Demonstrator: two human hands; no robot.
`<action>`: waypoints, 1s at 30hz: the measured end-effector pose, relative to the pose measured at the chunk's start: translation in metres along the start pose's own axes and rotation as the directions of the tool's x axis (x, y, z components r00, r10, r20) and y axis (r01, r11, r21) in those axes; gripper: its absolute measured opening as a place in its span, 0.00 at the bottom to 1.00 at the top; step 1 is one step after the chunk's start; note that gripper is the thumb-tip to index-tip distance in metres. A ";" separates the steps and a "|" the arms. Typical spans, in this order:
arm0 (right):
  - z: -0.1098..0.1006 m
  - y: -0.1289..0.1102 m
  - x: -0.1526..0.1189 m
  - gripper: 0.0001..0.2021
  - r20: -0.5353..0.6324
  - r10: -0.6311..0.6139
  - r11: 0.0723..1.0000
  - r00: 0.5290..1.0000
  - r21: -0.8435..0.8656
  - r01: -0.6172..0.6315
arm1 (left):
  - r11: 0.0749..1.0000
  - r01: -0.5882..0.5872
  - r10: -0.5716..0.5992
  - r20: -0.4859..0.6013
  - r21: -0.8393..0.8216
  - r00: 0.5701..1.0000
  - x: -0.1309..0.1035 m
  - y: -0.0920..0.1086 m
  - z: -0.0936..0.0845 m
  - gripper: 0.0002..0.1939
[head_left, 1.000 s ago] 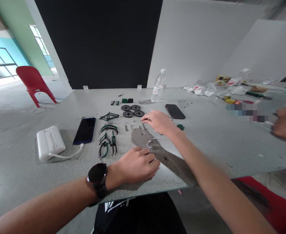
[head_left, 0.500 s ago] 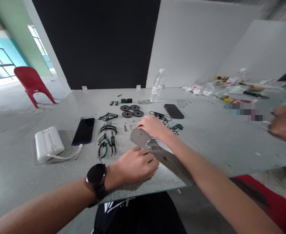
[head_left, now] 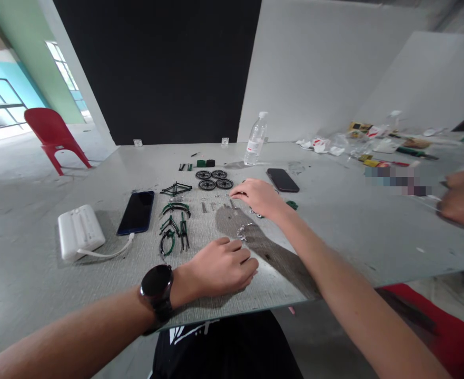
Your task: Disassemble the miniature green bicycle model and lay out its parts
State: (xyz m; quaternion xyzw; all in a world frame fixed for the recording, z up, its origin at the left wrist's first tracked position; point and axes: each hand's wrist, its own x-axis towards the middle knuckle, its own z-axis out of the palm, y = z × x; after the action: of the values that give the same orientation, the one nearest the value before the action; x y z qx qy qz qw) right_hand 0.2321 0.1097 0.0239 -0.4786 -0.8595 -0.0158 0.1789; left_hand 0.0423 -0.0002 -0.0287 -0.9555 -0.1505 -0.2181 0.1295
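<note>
My left hand [head_left: 224, 267] rests on the table near its front edge, fingers curled; what they hold, if anything, is hidden. Farther forward, my right hand [head_left: 255, 197] is over small metal pieces, thumb and fingertips pinched on something too small to make out. Just left of it lie four black spoked wheels [head_left: 216, 179]. A clear curved piece [head_left: 245, 231] lies between my hands. Along the left are a dark frame [head_left: 176, 189], green and black curved parts [head_left: 175, 210], a fork [head_left: 183, 231] and a green ring [head_left: 167, 243]. More green parts [head_left: 292, 205] are partly hidden behind my right hand.
A white power bank [head_left: 80, 231] is cabled to a phone [head_left: 136, 212] at the left. Behind stand a water bottle [head_left: 256, 140] and a second phone [head_left: 283, 180]. Another person's hands [head_left: 463, 197] are at the far right, near scattered wrappers [head_left: 326, 147].
My right hand has moved slightly right and away from me, uncovering small metal pieces and covering more of the green parts. My left hand has stayed in place.
</note>
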 end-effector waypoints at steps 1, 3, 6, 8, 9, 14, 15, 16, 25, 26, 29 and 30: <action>0.000 0.001 0.000 0.12 0.013 -0.005 1.000 1.000 0.007 0.005 | 1.000 0.002 -0.002 0.003 0.000 1.000 0.000 0.000 0.000 0.07; -0.001 0.003 -0.001 0.11 0.021 -0.011 1.000 1.000 0.028 0.011 | 1.000 0.005 -0.005 0.010 -0.001 1.000 0.000 0.000 -0.001 0.07; -0.012 0.012 -0.005 0.12 -0.079 0.029 0.995 0.996 0.099 -0.021 | 1.000 0.003 -0.003 0.018 -0.004 1.000 0.000 0.000 -0.002 0.07; -0.023 0.025 -0.012 0.14 -0.197 0.104 0.989 0.975 0.128 -0.080 | 1.000 0.004 -0.004 0.023 -0.007 1.000 0.000 0.000 -0.004 0.07; -0.029 0.034 -0.016 0.15 -0.250 0.150 0.985 0.957 0.117 -0.123 | 1.000 0.005 -0.004 0.028 -0.011 1.000 0.000 0.000 -0.004 0.07; -0.042 0.076 -0.036 0.19 -0.369 0.403 0.911 0.838 0.070 -0.407 | 1.000 0.011 -0.010 0.041 -0.026 0.999 0.000 0.001 -0.004 0.07; -0.042 0.082 -0.037 0.19 -0.376 0.427 0.898 0.822 0.071 -0.434 | 0.999 0.014 -0.013 0.036 -0.029 0.999 0.000 0.001 -0.003 0.07; -0.041 0.086 -0.038 0.19 -0.376 0.443 0.890 0.814 0.073 -0.451 | 0.999 0.016 -0.015 0.033 -0.031 0.999 0.000 0.001 -0.003 0.07; -0.031 0.093 -0.038 0.12 -0.127 0.467 0.884 0.875 0.079 -0.460 | 0.999 0.019 -0.018 0.038 -0.029 0.999 0.004 0.001 -0.008 0.07; -0.031 0.093 -0.038 0.12 -0.120 0.462 0.887 0.879 0.066 -0.457 | 0.999 0.019 -0.018 0.038 -0.027 0.999 0.004 0.001 -0.008 0.08; -0.029 0.095 -0.038 0.12 -0.138 0.451 0.893 0.882 0.072 -0.445 | 0.999 0.016 -0.015 0.042 -0.028 0.999 0.003 0.002 -0.008 0.08; -0.028 0.094 -0.038 0.12 -0.143 0.447 0.894 0.883 0.086 -0.439 | 0.999 0.015 -0.014 0.044 -0.030 0.999 0.003 0.002 -0.008 0.08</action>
State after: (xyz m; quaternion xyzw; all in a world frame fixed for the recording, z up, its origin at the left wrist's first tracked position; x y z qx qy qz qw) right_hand 0.3368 0.1243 0.0246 -0.6547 -0.7104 0.0091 0.2580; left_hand 0.0425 -0.0038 -0.0209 -0.9608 -0.1569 -0.2001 0.1100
